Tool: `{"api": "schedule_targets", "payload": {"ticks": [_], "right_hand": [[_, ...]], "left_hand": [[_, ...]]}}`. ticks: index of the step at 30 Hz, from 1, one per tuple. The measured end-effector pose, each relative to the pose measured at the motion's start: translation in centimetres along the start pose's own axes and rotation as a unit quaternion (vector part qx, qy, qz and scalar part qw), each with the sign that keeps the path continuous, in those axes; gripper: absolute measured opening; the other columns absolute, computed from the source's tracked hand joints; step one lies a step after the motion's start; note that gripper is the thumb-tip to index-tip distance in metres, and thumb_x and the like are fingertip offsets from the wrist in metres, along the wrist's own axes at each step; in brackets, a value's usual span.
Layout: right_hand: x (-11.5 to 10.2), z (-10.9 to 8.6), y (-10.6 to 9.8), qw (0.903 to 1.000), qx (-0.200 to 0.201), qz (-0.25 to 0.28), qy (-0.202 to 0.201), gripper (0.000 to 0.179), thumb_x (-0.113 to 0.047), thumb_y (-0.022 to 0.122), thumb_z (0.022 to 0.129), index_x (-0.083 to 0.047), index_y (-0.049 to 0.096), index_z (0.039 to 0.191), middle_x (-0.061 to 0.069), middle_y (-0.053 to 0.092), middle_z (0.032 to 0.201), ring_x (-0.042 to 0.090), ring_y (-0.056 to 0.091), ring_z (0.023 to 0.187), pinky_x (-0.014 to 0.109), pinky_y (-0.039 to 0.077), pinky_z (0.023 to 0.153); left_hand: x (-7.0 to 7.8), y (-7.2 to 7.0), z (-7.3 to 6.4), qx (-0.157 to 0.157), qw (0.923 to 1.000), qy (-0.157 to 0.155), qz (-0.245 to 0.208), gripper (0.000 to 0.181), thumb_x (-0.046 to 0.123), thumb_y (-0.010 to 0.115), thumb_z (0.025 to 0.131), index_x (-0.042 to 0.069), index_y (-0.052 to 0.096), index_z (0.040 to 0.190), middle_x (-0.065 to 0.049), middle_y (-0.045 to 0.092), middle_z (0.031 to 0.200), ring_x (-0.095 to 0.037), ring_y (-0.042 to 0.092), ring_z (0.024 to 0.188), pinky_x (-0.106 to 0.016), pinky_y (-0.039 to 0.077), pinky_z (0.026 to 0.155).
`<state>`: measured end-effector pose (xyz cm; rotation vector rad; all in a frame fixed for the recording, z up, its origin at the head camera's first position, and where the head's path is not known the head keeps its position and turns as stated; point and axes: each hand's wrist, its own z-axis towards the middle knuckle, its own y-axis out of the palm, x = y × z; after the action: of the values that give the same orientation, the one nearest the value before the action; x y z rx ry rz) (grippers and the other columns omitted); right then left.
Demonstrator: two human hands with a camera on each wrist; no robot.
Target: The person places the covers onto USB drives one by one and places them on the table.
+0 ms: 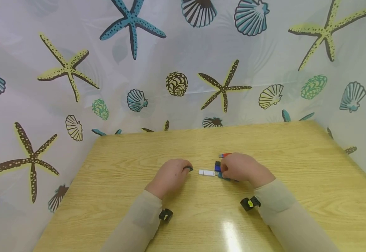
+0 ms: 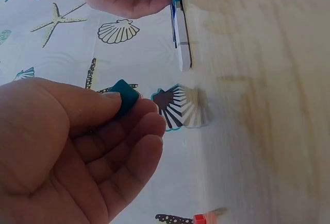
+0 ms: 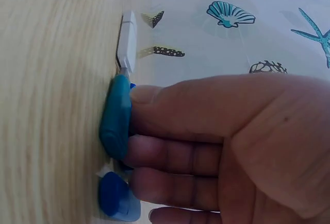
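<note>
My left hand pinches a small teal cap between thumb and forefinger, a little above the table. To its right, my right hand grips a teal USB stick low against the tabletop, thumb on one side and fingertips on the other. That stick's metal plug is bare and points toward a white USB stick, which lies between the two hands. A dark blue USB stick is beside the right fingers, partly hidden by them.
Beyond the right hand lies a red USB stick, partly covered by that hand. Another blue piece sits near the right fingers. The wooden table ends at a hanging sheet with printed shells and starfish.
</note>
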<state>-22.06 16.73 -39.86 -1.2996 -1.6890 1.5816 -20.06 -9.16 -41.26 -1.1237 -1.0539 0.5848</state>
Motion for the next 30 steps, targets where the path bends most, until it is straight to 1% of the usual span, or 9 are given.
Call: {"api": "schedule_targets", "payload": {"ticks": [2, 6, 11, 15, 22, 23, 25, 28, 30], "right_hand": [[-0.15, -0.06, 0.1, 1.0, 0.003, -0.003, 0.0, 0.011, -0.022, 0.075, 0.091, -0.019, 0.067, 0.084, -0.007, 0.061, 0.077, 0.013, 0.052, 0.066, 0.034, 0.045, 0.064], [-0.4, -0.01, 0.38, 0.9999, 0.009, -0.005, -0.005, 0.017, -0.021, 0.075, 0.09, -0.019, 0.063, 0.079, -0.007, 0.057, 0.072, 0.014, 0.05, 0.064, 0.033, 0.042, 0.062], [-0.52, 0.1, 0.58, 1.0, 0.005, 0.006, 0.001, 0.018, -0.019, 0.075, 0.089, -0.019, 0.061, 0.078, -0.007, 0.057, 0.071, 0.014, 0.05, 0.064, 0.033, 0.04, 0.062], [-0.56, 0.07, 0.62, 1.0, -0.001, 0.006, -0.005, 0.019, -0.017, 0.075, 0.088, -0.018, 0.059, 0.078, -0.006, 0.055, 0.071, 0.015, 0.049, 0.063, 0.033, 0.039, 0.062], [-0.69, -0.12, 0.45, 0.9996, -0.008, 0.015, -0.021, 0.018, -0.013, 0.071, 0.086, -0.016, 0.056, 0.076, -0.005, 0.052, 0.069, 0.014, 0.045, 0.061, 0.032, 0.036, 0.061], [-0.69, -0.11, 0.47, 0.9995, -0.009, 0.018, -0.023, 0.018, -0.013, 0.071, 0.086, -0.016, 0.056, 0.076, -0.005, 0.051, 0.068, 0.014, 0.044, 0.061, 0.032, 0.036, 0.06], [-0.62, -0.05, 0.55, 0.9994, -0.009, 0.021, -0.027, 0.018, -0.012, 0.07, 0.086, -0.017, 0.056, 0.076, -0.005, 0.05, 0.068, 0.014, 0.044, 0.06, 0.032, 0.035, 0.059], [-0.56, 0.04, 0.56, 0.999, -0.003, 0.029, -0.035, 0.018, -0.014, 0.07, 0.088, -0.019, 0.055, 0.079, -0.005, 0.052, 0.069, 0.013, 0.046, 0.062, 0.032, 0.036, 0.06], [-0.52, 0.08, 0.53, 0.9982, 0.007, 0.039, -0.044, 0.017, -0.015, 0.069, 0.089, -0.02, 0.055, 0.08, -0.006, 0.052, 0.071, 0.013, 0.048, 0.064, 0.032, 0.038, 0.061]], "left_hand": [[0.04, -0.05, -0.01, 0.003, 1.0, 0.005, -0.005, 0.021, 0.017, 0.056, 0.105, 0.013, 0.074, 0.115, -0.001, 0.071, 0.114, -0.016, 0.066, 0.106, -0.037, 0.053, 0.091], [0.03, -0.13, 0.08, 0.009, 0.9998, 0.017, -0.007, 0.021, 0.017, 0.057, 0.104, 0.013, 0.074, 0.114, -0.001, 0.071, 0.112, -0.017, 0.066, 0.104, -0.037, 0.053, 0.09], [-0.04, -0.11, 0.18, 0.014, 0.9997, 0.018, -0.005, 0.02, 0.016, 0.057, 0.104, 0.013, 0.074, 0.113, -0.001, 0.071, 0.112, -0.015, 0.066, 0.102, -0.036, 0.053, 0.089], [-0.13, -0.08, 0.17, 0.012, 0.9997, 0.017, -0.012, 0.021, 0.015, 0.056, 0.104, 0.012, 0.074, 0.115, -0.001, 0.072, 0.113, -0.014, 0.067, 0.102, -0.035, 0.054, 0.088], [-0.15, 0.03, 0.24, 0.004, 0.9996, 0.008, -0.028, 0.027, 0.017, 0.052, 0.104, 0.014, 0.072, 0.123, -0.001, 0.069, 0.123, -0.018, 0.063, 0.115, -0.038, 0.05, 0.097], [-0.12, 0.04, 0.23, 0.003, 0.9995, 0.006, -0.03, 0.027, 0.017, 0.053, 0.104, 0.014, 0.071, 0.124, -0.001, 0.068, 0.124, -0.017, 0.063, 0.113, -0.038, 0.05, 0.097], [-0.07, 0.01, 0.2, 0.001, 0.9992, -0.002, -0.04, 0.026, 0.017, 0.054, 0.104, 0.014, 0.07, 0.125, 0.0, 0.069, 0.121, -0.016, 0.064, 0.104, -0.037, 0.051, 0.092], [0.0, -0.07, 0.2, -0.001, 0.9983, -0.011, -0.058, 0.023, 0.018, 0.057, 0.104, 0.014, 0.067, 0.124, 0.003, 0.068, 0.109, -0.014, 0.061, 0.087, -0.034, 0.052, 0.08], [0.07, -0.15, 0.23, -0.001, 0.9979, -0.012, -0.064, 0.021, 0.019, 0.059, 0.103, 0.014, 0.066, 0.122, 0.005, 0.067, 0.102, -0.014, 0.058, 0.08, -0.033, 0.051, 0.075]]}}
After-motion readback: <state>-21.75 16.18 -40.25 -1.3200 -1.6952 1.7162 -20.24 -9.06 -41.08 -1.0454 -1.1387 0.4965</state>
